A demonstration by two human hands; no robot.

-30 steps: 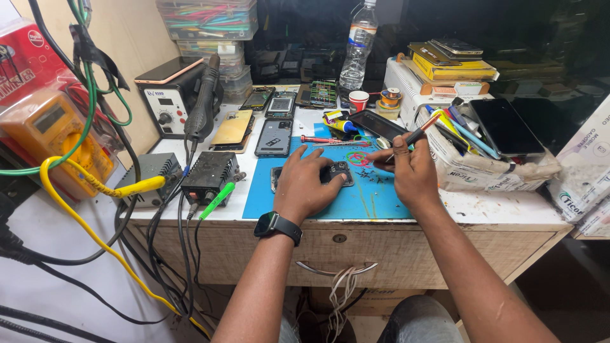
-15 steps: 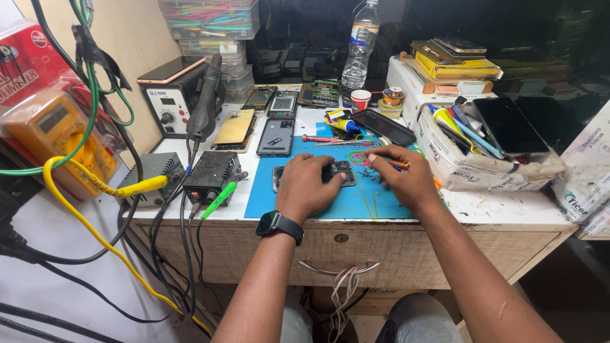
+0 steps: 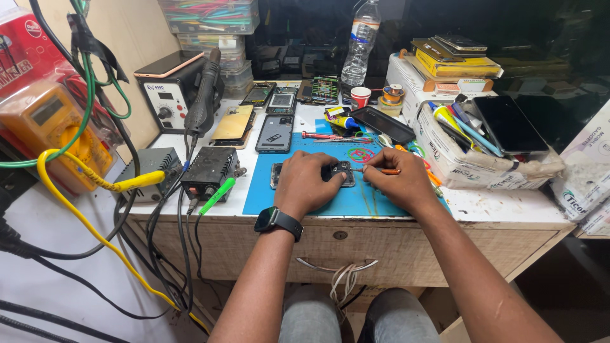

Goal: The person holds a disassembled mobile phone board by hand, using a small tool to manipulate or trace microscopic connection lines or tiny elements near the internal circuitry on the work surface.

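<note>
A dark opened phone (image 3: 340, 173) lies on the blue work mat (image 3: 267, 190) in the middle of the bench. My left hand (image 3: 306, 183), with a black watch on its wrist, presses down on the phone and covers most of it. My right hand (image 3: 397, 181) rests just right of the phone and grips a thin orange-handled tool (image 3: 380, 170), its tip pointing left at the phone's right edge. Green and red loops of wire (image 3: 361, 154) lie on the mat behind the hands.
Behind the mat lie several phones (image 3: 275, 133), a red screwdriver (image 3: 321, 135), a water bottle (image 3: 360, 39) and a red cup (image 3: 359, 96). At left stand a rework station (image 3: 171, 95), a black box (image 3: 210, 171), an orange meter (image 3: 47, 127) and hanging cables. A cardboard box of tools (image 3: 457, 159) sits at right.
My right hand came down from the tool box at right to the mat, bringing the orange-handled tool to the phone's edge. My left hand stayed on the phone.
</note>
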